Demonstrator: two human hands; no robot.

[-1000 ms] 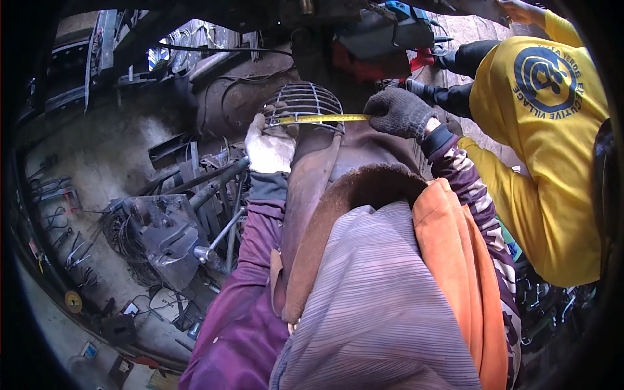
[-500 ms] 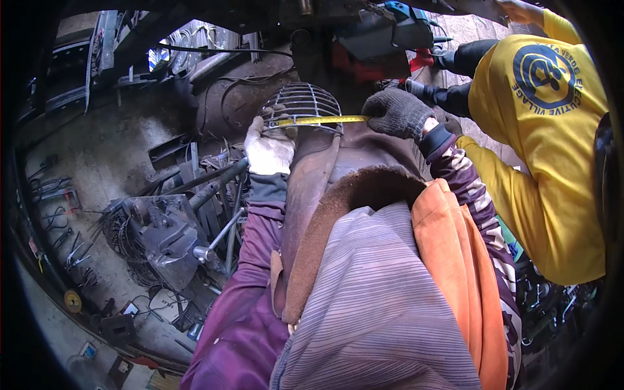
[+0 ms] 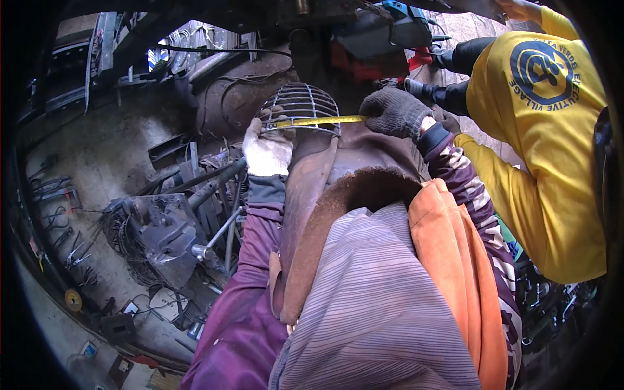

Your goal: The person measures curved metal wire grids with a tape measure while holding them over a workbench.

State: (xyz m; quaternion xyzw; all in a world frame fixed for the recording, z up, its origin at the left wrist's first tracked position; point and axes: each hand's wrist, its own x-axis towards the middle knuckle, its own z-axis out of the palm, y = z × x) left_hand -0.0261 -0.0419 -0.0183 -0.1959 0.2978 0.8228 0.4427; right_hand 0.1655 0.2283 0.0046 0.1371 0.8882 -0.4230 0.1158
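Note:
A round wire grille (image 3: 300,104) of grey metal bars sits just beyond my chest. A yellow measuring tape (image 3: 318,120) stretches flat across its near side. My left hand (image 3: 266,151), in a white glove, pinches the tape's left end against the grille's rim. My right hand (image 3: 394,110), in a dark grey knit glove, holds the tape's right end at the grille's other edge. A brown leather apron and an orange sleeve cover much of the lower view.
A second person in a yellow shirt (image 3: 546,143) stands close on the right, their dark-gloved hands (image 3: 416,88) near a blue and red machine (image 3: 383,36). A bench vise (image 3: 159,234), metal rods and scattered hand tools (image 3: 58,221) lie at the left.
Both my hands stay on the tape and grille. The view has barely shifted; nothing else has visibly moved.

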